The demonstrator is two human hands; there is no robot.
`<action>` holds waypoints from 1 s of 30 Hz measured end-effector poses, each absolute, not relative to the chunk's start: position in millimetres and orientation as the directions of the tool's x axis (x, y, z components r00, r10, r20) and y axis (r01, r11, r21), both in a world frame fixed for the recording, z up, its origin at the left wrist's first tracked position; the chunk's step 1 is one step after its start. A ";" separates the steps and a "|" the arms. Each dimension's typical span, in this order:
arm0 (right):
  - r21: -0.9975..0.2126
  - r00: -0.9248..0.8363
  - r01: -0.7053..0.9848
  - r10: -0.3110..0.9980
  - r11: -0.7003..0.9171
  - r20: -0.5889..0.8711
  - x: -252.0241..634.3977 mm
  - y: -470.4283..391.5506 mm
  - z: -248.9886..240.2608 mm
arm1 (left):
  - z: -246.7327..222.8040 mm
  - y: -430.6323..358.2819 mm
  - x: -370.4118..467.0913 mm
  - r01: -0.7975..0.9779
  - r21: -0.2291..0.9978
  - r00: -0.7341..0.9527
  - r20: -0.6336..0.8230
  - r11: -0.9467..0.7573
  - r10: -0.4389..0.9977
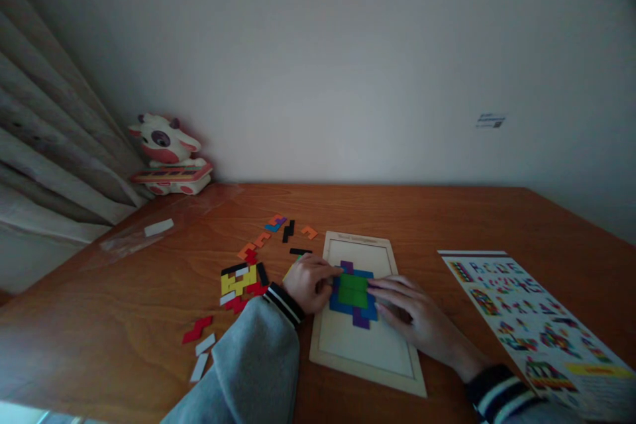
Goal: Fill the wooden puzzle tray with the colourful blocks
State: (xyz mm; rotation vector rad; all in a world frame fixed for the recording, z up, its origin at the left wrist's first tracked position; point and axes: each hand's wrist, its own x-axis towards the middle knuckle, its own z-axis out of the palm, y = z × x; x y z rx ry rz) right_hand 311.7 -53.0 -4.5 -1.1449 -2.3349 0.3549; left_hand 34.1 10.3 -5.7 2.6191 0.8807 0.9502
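Observation:
A group of flat puzzle pieces lies in a light wooden tray (365, 363): green pieces (353, 291) in the middle, blue pieces (368, 308) around them, and purple pieces (361, 319) sticking out at top and bottom. At the group's left edge is my left hand (309, 281), its index fingertip by the upper corner of the green and the other fingers curled. My right hand (415, 315) reaches in from the right with fingers stretched out and apart, fingertips touching the right side of the green and blue pieces. Neither hand lifts a piece.
Left of the tray lie loose yellow pieces (232, 285), red pieces (197, 330), white pieces (199, 367), black pieces (289, 231) and orange pieces (309, 232). A printed pattern sheet (531, 324) is at right. A cow toy (169, 156) stands at the back left.

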 end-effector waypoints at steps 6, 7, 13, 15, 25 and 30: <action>-0.425 -0.531 0.651 0.778 0.629 0.337 311.9 -52.5 -3.2 | -5.0 10.2 33.5 0.438 0.397 0.608 0.530 -0.807 0.591; -0.426 -0.531 0.650 0.778 0.629 0.336 312.1 -52.4 -3.4 | -4.4 10.1 33.5 0.431 0.399 0.611 0.530 -0.809 0.588; -0.479 -0.452 0.634 0.793 0.607 0.408 314.4 -49.9 -8.0 | -0.6 9.3 34.8 0.452 0.385 0.591 0.547 -0.805 0.594; -0.499 -0.410 0.631 0.802 0.594 0.435 316.4 -47.9 -10.1 | 0.7 8.8 36.1 0.479 0.367 0.574 0.557 -0.798 0.600; -0.518 -0.287 0.662 0.822 0.542 0.492 327.7 -38.6 -16.3 | -11.5 38.8 4.4 0.888 0.267 0.184 0.538 -0.374 0.823; -0.536 -0.263 0.660 0.830 0.526 0.491 325.5 -37.9 -12.4 | -17.4 53.9 -24.4 0.955 0.189 0.143 0.386 -0.230 0.911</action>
